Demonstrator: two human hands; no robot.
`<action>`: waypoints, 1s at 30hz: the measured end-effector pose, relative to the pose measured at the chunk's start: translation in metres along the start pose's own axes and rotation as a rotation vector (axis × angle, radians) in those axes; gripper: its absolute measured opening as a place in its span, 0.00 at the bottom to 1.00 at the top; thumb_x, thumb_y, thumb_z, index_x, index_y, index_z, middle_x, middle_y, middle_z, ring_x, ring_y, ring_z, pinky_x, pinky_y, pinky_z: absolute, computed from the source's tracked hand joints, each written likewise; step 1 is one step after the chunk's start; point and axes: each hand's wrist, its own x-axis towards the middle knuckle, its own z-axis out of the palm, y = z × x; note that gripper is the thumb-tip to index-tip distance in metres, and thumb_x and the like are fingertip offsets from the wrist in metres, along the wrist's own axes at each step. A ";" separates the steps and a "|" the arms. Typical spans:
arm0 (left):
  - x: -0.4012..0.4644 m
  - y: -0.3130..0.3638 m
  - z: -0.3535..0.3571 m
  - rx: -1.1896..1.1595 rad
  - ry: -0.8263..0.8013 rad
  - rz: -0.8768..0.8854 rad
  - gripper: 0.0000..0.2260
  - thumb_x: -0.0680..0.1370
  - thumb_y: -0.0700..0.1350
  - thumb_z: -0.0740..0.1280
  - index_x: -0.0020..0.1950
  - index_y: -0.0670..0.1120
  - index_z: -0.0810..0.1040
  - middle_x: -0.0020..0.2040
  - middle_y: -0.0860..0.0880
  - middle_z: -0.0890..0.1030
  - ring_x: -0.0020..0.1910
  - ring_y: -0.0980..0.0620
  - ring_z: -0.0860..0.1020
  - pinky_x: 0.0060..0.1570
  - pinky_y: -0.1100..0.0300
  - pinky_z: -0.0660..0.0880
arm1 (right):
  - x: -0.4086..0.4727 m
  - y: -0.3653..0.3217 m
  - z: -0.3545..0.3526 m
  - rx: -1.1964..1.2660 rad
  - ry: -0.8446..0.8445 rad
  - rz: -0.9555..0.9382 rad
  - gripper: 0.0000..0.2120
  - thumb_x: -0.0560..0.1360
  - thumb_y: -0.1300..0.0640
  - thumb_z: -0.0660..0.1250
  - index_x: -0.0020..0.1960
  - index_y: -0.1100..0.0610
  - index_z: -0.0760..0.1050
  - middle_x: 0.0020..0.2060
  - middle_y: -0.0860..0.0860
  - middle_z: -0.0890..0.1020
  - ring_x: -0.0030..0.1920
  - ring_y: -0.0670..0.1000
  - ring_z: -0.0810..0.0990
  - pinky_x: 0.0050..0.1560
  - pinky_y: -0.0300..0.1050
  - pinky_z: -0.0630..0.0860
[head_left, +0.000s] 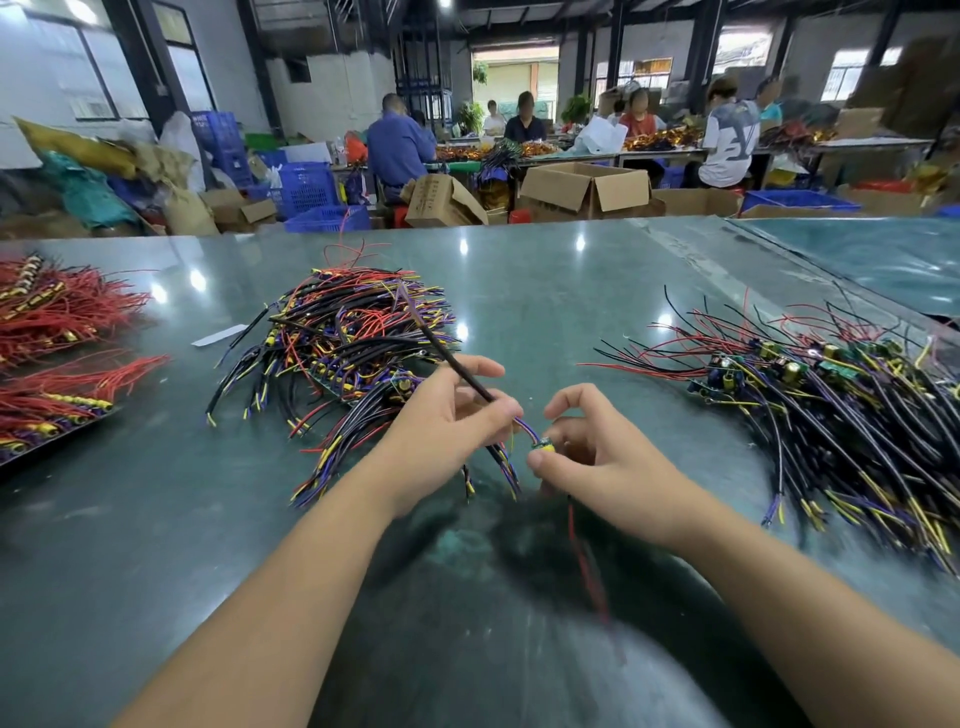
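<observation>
Above the green worktop (519, 270), beside the wire pile (343, 332), the left grip (447, 415) pinched a black sleeve (452, 357) and the right grip (587, 447) pinched the small board (543, 445). Keeping the purple leads (524, 427) straight should ease the sleeve on.

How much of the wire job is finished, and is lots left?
Roughly halfway, I'd guess. Seemingly done: the middle pile of wire sets. In hand: the left hand holds a black sleeve over purple wires; the right hand pinches their small circuit board. Likely left: the right pile of boards with wires, about as big.
</observation>
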 end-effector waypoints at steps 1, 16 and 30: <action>0.000 0.000 -0.001 0.012 -0.015 -0.009 0.10 0.77 0.34 0.66 0.55 0.45 0.72 0.41 0.47 0.81 0.39 0.55 0.81 0.46 0.60 0.80 | 0.001 0.001 -0.001 0.011 0.014 0.008 0.14 0.75 0.60 0.68 0.52 0.50 0.64 0.35 0.48 0.78 0.37 0.55 0.77 0.41 0.49 0.71; 0.003 0.001 -0.001 -0.089 0.140 -0.123 0.06 0.74 0.33 0.69 0.39 0.42 0.80 0.30 0.48 0.81 0.30 0.55 0.81 0.31 0.68 0.74 | 0.001 -0.005 0.009 -0.329 0.092 -0.161 0.18 0.72 0.55 0.73 0.48 0.45 0.63 0.36 0.46 0.76 0.35 0.45 0.71 0.39 0.36 0.69; 0.005 0.008 -0.004 -0.178 0.284 0.005 0.06 0.73 0.34 0.69 0.40 0.45 0.81 0.31 0.51 0.82 0.30 0.59 0.80 0.31 0.68 0.75 | 0.000 -0.011 0.006 0.136 0.123 0.184 0.05 0.75 0.58 0.69 0.42 0.60 0.78 0.34 0.55 0.83 0.31 0.48 0.81 0.36 0.40 0.77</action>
